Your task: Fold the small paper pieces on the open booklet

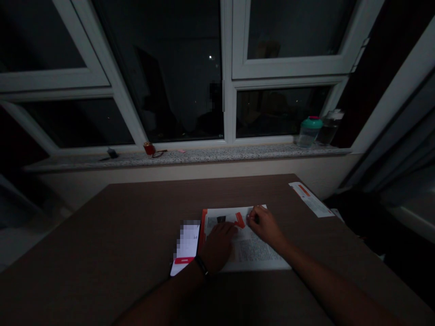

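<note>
A printed sheet or booklet (261, 253) with an orange left edge lies on the brown table. My left hand (219, 244) rests on its left part, fingers stretched out over the page; a dark band (201, 266) circles that wrist. An orange-red angular shape (239, 220) shows on the page between my hands; I cannot tell whether it is printed or loose. My right hand (263, 224) is over the upper right of the page, fingers curled in a pinch. What they hold, if anything, is too dim to name. Left of the page lies a phone (188, 242) with its screen lit.
A white paper strip with orange print (311, 199) lies at the table's right edge. On the granite windowsill (217, 156) stand a shaker bottle with a green lid (310, 131), a clear bottle (330, 127) and a small red object (148, 148). The room is dim.
</note>
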A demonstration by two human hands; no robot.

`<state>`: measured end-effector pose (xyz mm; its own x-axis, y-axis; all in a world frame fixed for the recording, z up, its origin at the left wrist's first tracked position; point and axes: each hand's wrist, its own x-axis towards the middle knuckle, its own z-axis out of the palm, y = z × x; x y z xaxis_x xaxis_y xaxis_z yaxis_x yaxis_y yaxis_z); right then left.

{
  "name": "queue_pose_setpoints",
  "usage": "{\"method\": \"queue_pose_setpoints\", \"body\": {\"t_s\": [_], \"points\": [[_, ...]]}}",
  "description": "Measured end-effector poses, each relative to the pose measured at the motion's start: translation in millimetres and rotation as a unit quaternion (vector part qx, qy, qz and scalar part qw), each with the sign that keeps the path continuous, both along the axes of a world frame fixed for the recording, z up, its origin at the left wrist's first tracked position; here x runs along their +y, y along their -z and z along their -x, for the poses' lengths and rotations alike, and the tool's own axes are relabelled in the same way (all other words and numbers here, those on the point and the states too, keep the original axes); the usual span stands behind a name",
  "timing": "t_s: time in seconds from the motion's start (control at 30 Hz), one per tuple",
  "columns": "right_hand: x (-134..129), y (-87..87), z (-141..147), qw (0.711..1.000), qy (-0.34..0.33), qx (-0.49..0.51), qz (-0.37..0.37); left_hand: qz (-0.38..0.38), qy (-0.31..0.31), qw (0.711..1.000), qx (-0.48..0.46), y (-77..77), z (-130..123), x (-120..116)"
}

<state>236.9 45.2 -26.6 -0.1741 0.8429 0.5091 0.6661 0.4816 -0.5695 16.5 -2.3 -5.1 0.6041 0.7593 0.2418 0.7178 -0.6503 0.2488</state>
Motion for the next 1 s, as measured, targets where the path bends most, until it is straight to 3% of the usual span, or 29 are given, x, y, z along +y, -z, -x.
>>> {"method": "queue_pose_setpoints", "body": {"t_s": [0.4, 0.63, 0.8, 1.0], "points": [[-1.6, -1.2, -7.0, 0.998, 0.049, -0.049, 0.005, 0.019, 0.050, 0.998, -0.036, 2.6, 2.0, -2.9], [-3.4, -4.2, -6.4, 0.999, 0.024, -0.036, -0.013, 0.000, -0.002, 0.999, -0.037, 0.4, 1.3, -2.3], [-8.0, -9.7, -2.9, 0.998, -0.036, -0.020, -0.048, -0.017, -0.057, 0.998, -0.019, 1.8, 2.3, -1.4], [-9.7, -7.9, -0.4, 0.996, -0.074, -0.044, -0.039, -0.059, -0.091, 0.994, 0.015, 4.6, 2.2, 0.0]]}}
